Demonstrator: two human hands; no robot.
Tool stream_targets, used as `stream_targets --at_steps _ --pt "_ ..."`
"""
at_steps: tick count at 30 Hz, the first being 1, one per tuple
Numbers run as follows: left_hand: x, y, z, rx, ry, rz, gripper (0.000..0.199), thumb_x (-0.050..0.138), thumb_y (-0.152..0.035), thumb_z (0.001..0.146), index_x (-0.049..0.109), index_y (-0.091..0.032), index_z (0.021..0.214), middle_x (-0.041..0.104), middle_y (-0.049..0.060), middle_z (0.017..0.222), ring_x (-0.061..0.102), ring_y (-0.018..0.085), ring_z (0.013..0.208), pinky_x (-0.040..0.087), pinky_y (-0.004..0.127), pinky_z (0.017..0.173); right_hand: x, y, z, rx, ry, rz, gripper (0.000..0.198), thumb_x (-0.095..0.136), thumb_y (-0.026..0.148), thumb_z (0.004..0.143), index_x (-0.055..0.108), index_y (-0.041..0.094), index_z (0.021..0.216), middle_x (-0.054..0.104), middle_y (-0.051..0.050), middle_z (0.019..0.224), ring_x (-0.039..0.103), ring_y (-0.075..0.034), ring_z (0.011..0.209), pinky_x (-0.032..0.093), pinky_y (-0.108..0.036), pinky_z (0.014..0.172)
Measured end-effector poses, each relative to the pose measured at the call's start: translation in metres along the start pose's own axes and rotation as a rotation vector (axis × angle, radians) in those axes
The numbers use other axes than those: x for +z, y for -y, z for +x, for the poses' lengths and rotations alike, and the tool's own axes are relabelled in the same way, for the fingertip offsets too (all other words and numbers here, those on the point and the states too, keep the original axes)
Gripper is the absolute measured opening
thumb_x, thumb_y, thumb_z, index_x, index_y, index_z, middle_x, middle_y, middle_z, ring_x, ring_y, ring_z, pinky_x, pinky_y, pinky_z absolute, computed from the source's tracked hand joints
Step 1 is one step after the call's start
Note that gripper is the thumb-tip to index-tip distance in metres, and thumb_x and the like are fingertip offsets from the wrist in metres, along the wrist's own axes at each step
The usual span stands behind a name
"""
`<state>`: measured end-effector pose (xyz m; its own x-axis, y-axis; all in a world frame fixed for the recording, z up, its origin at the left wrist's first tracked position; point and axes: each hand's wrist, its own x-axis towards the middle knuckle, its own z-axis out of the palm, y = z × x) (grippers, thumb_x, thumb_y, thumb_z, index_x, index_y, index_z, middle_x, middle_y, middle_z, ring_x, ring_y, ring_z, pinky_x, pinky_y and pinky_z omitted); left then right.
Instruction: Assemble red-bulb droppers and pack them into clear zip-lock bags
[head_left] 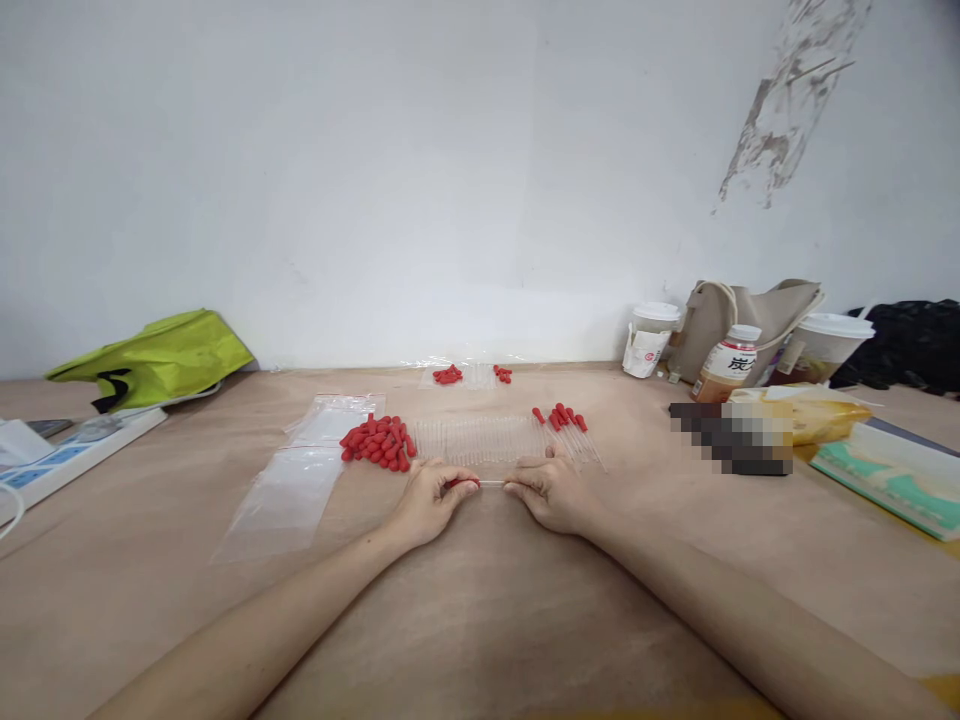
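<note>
Between finger and thumb, my left hand [433, 500] pinches a red rubber bulb [471, 482], mostly covered by the fingers. My right hand [553, 490] is closed on a thin clear glass dropper tube [492, 484], which lies level, its left end meeting the bulb; how far it sits inside I cannot tell. Just beyond the hands is a row of clear glass tubes [472, 438] side by side. A pile of red rubber bulbs [379, 442] lies left of the row. At its right rest several droppers with red bulbs fitted [562, 416].
Flat clear zip bags [289, 490] lie at left, near a power strip [82, 452] and a lime-green bag [161, 355]. Another clear bag with red bulbs [448, 374] is by the wall. Cups, a drink bottle [727, 362] and a beige bag [750, 305] stand at right.
</note>
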<state>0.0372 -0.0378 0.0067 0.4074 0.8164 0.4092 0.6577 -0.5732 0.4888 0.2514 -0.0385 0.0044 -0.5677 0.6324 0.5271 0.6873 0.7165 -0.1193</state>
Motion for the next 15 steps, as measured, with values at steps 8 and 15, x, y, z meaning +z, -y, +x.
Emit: stream_targets --at_steps 8,15 --pt "-0.002 -0.005 -0.001 0.021 0.027 0.001 0.016 0.053 -0.029 0.082 0.067 -0.022 0.079 0.065 -0.001 0.069 0.053 0.016 0.07 0.032 0.034 0.079 -0.001 0.0 -0.001 -0.104 -0.045 -0.125 0.026 0.039 0.021 0.086 0.062 0.019 0.074 0.06 -0.001 0.065 0.047 -0.01 0.058 0.021 -0.03 0.067" --pt "-0.004 -0.01 -0.005 0.149 0.018 0.066 0.014 0.053 -0.03 0.082 0.063 -0.021 0.079 0.064 -0.002 0.069 0.051 0.016 0.073 0.029 0.033 0.077 0.004 0.01 -0.005 0.077 0.017 0.076 0.027 0.042 0.026 0.086 0.057 0.018 0.065 0.061 0.002 0.065 0.048 -0.009 0.059 0.024 -0.029 0.07"
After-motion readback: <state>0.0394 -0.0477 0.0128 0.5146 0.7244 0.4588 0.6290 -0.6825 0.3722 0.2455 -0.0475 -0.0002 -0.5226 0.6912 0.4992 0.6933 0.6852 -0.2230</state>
